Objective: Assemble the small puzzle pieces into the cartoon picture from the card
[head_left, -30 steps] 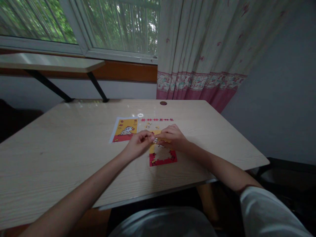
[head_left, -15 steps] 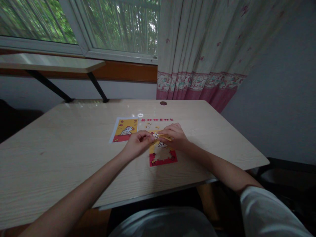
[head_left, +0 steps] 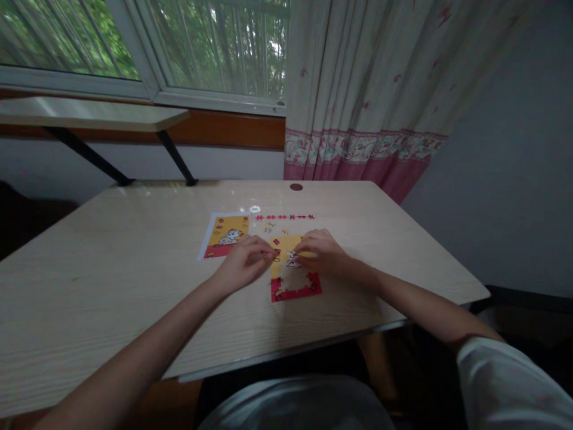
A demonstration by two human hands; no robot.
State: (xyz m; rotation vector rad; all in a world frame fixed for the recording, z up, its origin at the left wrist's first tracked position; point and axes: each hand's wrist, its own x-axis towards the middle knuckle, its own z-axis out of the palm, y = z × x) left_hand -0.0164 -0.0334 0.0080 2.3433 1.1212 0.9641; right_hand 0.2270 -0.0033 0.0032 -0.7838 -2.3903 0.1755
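Observation:
A yellow and red puzzle board [head_left: 293, 280] lies on the light wooden table [head_left: 134, 269], with a blank patch in its middle. My left hand [head_left: 244, 263] rests at the board's left edge, fingers curled and pinched together. My right hand [head_left: 323, 252] sits at its upper right, fingers bent down onto a small white piece on the board. What the left fingers pinch is too small to make out. A printed picture card [head_left: 225, 234] with the same cat design lies to the left of the board.
Behind the board are a few loose small pieces [head_left: 270, 227] and a row of red pieces [head_left: 285, 217]. A brown round cap [head_left: 296, 187] sits near the table's far edge. A floral curtain [head_left: 367, 89], a window and a shelf [head_left: 89, 113] stand beyond.
Both hands have dropped from a pinch held together above the board and moved apart onto it. The right hand's piece has come down to the board surface.

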